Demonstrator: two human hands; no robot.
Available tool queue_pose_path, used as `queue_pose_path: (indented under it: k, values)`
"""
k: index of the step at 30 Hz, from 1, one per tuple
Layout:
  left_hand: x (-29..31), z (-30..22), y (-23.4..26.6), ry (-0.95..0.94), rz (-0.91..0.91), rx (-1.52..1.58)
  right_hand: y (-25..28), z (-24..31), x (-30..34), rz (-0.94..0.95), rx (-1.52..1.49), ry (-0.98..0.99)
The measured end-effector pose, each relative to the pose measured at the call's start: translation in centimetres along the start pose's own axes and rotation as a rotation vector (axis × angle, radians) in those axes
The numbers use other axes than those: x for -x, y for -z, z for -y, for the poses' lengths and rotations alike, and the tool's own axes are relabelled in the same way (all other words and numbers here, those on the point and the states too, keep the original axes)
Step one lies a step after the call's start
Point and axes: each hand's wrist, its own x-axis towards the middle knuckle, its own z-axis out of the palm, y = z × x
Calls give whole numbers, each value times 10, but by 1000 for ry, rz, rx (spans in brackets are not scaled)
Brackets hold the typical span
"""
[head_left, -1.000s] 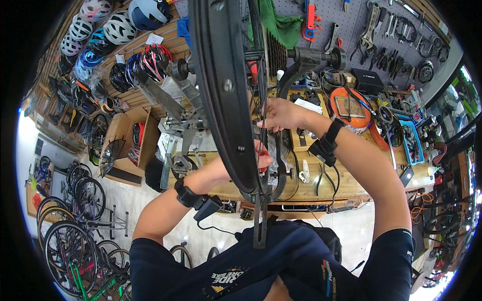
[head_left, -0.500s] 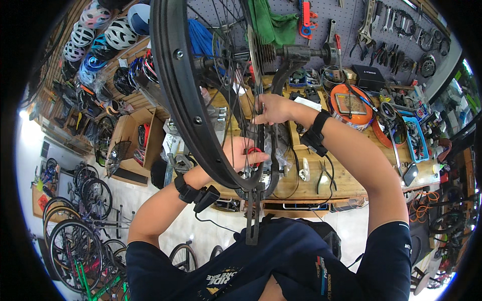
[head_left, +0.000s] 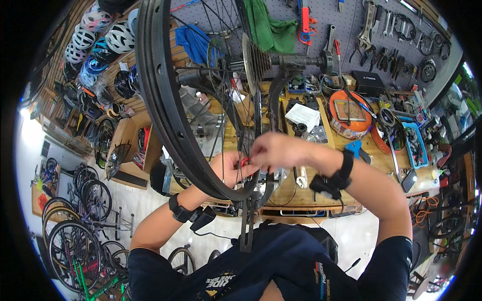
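Observation:
A bare bicycle wheel rim (head_left: 161, 108), with thin spokes and a cassette (head_left: 257, 64), is mounted upright in a dark truing stand (head_left: 279, 93). Reaching between the spokes at the wheel's lower part, my left hand (head_left: 227, 168) is closed on a small red spoke wrench (head_left: 245, 161), which is mostly covered by fingers. My right hand (head_left: 281, 150) meets it from the right, slightly blurred. Its fingers are curled together beside the wrench, and what they pinch is hidden. The stand's slotted bar (head_left: 246, 228) points toward my chest.
On the wooden bench (head_left: 321, 193) lie a white paper (head_left: 304, 116), an orange round tin (head_left: 350, 113), a blue tray (head_left: 415, 145) and a blue-handled tool (head_left: 355, 149). Hand tools hang on the pegboard (head_left: 346, 30). Helmets and a cardboard box (head_left: 129, 138) are at left.
My right hand has come down from higher among the spokes to beside my left hand. My left fingers have curled in around the red wrench. The wheel appears slightly farther left in view.

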Motion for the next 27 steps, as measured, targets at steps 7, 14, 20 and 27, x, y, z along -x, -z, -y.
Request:
queue_pose_path:
  k: [7, 14, 20, 27]
  values:
    - [8, 7, 47, 106, 369, 308, -18, -9, -5, 21, -135, 98]
    - [-27, 16, 27, 17, 35, 380, -13, -15, -19, 22, -278, -32]
    - [-41, 34, 14, -96, -82, 319, 19, -15, -20, -306, -216, 73]
    - [-30, -3, 17, -60, -120, 553, 31, -22, 53, -424, -414, 29]
